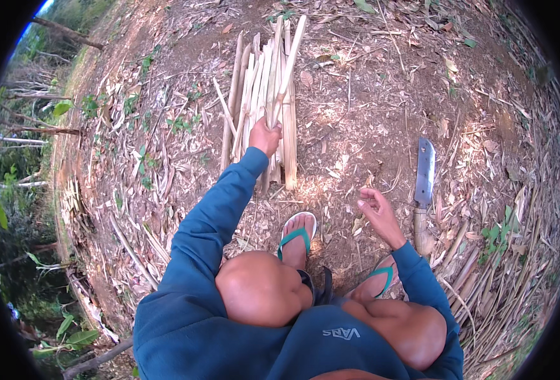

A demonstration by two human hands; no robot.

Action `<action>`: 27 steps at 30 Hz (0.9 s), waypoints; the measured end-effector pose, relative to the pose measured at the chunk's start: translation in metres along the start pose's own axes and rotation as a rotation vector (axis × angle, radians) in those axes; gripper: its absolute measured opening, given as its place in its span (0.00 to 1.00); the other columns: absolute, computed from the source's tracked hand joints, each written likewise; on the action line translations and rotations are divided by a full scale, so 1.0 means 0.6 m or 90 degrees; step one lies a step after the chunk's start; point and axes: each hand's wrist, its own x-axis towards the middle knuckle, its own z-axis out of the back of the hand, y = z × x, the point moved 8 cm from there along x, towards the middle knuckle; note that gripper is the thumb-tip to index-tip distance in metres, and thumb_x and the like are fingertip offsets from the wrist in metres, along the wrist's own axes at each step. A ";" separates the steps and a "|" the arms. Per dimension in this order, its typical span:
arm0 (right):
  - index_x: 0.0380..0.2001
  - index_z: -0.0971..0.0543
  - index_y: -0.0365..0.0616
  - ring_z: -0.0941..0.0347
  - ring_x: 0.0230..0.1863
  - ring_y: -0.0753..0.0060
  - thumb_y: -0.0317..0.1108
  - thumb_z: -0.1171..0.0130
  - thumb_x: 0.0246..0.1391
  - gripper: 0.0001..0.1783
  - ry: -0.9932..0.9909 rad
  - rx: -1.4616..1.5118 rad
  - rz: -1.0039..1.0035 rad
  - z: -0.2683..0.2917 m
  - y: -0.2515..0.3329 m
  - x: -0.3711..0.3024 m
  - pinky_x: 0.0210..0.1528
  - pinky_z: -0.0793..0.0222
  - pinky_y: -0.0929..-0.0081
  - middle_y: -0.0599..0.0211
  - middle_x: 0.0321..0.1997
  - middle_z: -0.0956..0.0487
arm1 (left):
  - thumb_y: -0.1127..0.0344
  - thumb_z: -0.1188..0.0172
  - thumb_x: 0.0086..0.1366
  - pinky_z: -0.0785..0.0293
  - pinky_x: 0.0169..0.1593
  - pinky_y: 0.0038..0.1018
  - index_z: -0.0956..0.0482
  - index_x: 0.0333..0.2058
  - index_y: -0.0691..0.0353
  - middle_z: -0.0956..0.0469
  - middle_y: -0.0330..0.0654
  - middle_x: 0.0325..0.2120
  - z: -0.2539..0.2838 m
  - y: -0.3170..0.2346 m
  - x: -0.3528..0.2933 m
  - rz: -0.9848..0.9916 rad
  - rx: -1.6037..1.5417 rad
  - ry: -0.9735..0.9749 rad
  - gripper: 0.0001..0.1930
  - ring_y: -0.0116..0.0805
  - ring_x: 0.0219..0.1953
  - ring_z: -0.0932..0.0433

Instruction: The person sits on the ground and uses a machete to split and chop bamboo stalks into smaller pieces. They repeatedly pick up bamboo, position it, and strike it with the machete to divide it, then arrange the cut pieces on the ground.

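Observation:
My left hand point(266, 137) reaches forward and is closed around a pale split stick point(290, 63), its far end tilting up to the right. Beneath it lies a pile of split sticks point(252, 95), laid roughly side by side and pointing away from me. My right hand point(378, 212) hovers over the ground right of the pile, fingers apart and slightly curled, holding nothing. To the right of that hand rests a machete point(425, 174) with a broad grey blade and a wooden handle point(421, 231) toward me.
Dry leaves and wood chips cover the brown soil point(349, 145). My sandalled left foot point(297, 237) is just short of the pile. Long dry stalks point(482, 297) lie at the lower right. Green plants and branches point(32, 133) line a ground edge on the left.

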 end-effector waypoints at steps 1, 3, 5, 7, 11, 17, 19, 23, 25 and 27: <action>0.55 0.28 0.39 0.26 0.49 0.67 0.42 0.38 0.60 0.25 0.009 -0.020 -0.015 0.000 -0.012 -0.003 0.50 0.27 0.68 0.57 0.52 0.24 | 0.64 0.40 0.66 0.23 0.29 0.32 0.32 0.56 0.75 0.18 0.52 0.26 0.044 0.030 0.030 -0.017 0.073 -0.042 0.25 0.35 0.25 0.18; 0.54 0.27 0.38 0.25 0.46 0.69 0.41 0.38 0.60 0.24 0.022 -0.062 -0.051 0.003 -0.041 -0.010 0.48 0.27 0.69 0.58 0.50 0.23 | 0.57 0.37 0.63 0.21 0.42 0.35 0.32 0.57 0.75 0.17 0.57 0.32 0.104 0.047 0.040 0.053 0.138 -0.054 0.31 0.45 0.34 0.16; 0.53 0.25 0.38 0.25 0.43 0.70 0.41 0.38 0.60 0.23 0.048 -0.075 -0.045 -0.020 -0.056 -0.011 0.46 0.26 0.70 0.59 0.49 0.23 | 0.50 0.35 0.59 0.38 0.64 0.42 0.37 0.62 0.71 0.29 0.62 0.53 0.160 0.122 0.072 -0.035 0.272 -0.146 0.40 0.54 0.59 0.31; 0.51 0.25 0.37 0.25 0.42 0.71 0.41 0.39 0.60 0.22 0.034 -0.105 -0.056 -0.011 -0.069 -0.013 0.45 0.26 0.71 0.60 0.48 0.22 | 0.48 0.35 0.58 0.51 0.71 0.47 0.40 0.65 0.69 0.39 0.62 0.63 0.122 0.075 0.016 -0.118 0.395 -0.233 0.43 0.58 0.69 0.45; 0.49 0.24 0.36 0.23 0.40 0.69 0.40 0.40 0.61 0.20 0.062 -0.134 -0.063 -0.040 -0.064 -0.008 0.44 0.26 0.71 0.59 0.44 0.21 | 0.56 0.36 0.59 0.60 0.71 0.55 0.40 0.65 0.63 0.47 0.60 0.66 0.026 0.027 -0.111 -0.319 0.340 -0.165 0.38 0.63 0.71 0.56; 0.44 0.24 0.42 0.23 0.45 0.51 0.45 0.43 0.58 0.19 0.072 -0.278 -0.011 -0.035 -0.052 -0.048 0.49 0.28 0.57 0.52 0.42 0.21 | 0.62 0.37 0.59 0.50 0.68 0.55 0.29 0.57 0.61 0.41 0.57 0.63 -0.233 -0.028 -0.324 -0.517 0.228 0.294 0.28 0.64 0.69 0.49; 0.44 0.26 0.42 0.25 0.48 0.46 0.44 0.44 0.56 0.19 0.080 -0.323 0.003 -0.042 -0.061 -0.073 0.50 0.30 0.52 0.51 0.41 0.22 | 0.64 0.38 0.59 0.48 0.68 0.54 0.27 0.55 0.64 0.36 0.56 0.61 -0.281 -0.017 -0.358 -0.555 0.241 0.427 0.25 0.64 0.68 0.46; 0.43 0.23 0.42 0.23 0.46 0.45 0.45 0.43 0.55 0.19 0.005 -0.256 -0.029 -0.013 -0.079 -0.141 0.49 0.29 0.53 0.50 0.41 0.20 | 0.68 0.39 0.60 0.43 0.66 0.50 0.25 0.52 0.66 0.32 0.58 0.58 -0.352 -0.041 -0.383 -0.604 0.203 0.496 0.21 0.61 0.64 0.39; 0.45 0.23 0.42 0.22 0.44 0.46 0.45 0.43 0.56 0.20 -0.047 -0.172 -0.092 -0.002 -0.105 -0.185 0.48 0.28 0.53 0.51 0.41 0.19 | 0.67 0.39 0.61 0.40 0.65 0.46 0.25 0.52 0.67 0.31 0.57 0.57 -0.402 -0.066 -0.401 -0.604 0.179 0.564 0.20 0.58 0.62 0.35; 0.44 0.22 0.41 0.21 0.39 0.50 0.43 0.43 0.56 0.18 -0.184 -0.113 -0.102 0.036 -0.112 -0.228 0.44 0.27 0.58 0.53 0.36 0.18 | 0.68 0.40 0.63 0.39 0.64 0.44 0.25 0.52 0.67 0.30 0.56 0.56 -0.441 -0.114 -0.419 -0.659 0.146 0.612 0.19 0.57 0.60 0.33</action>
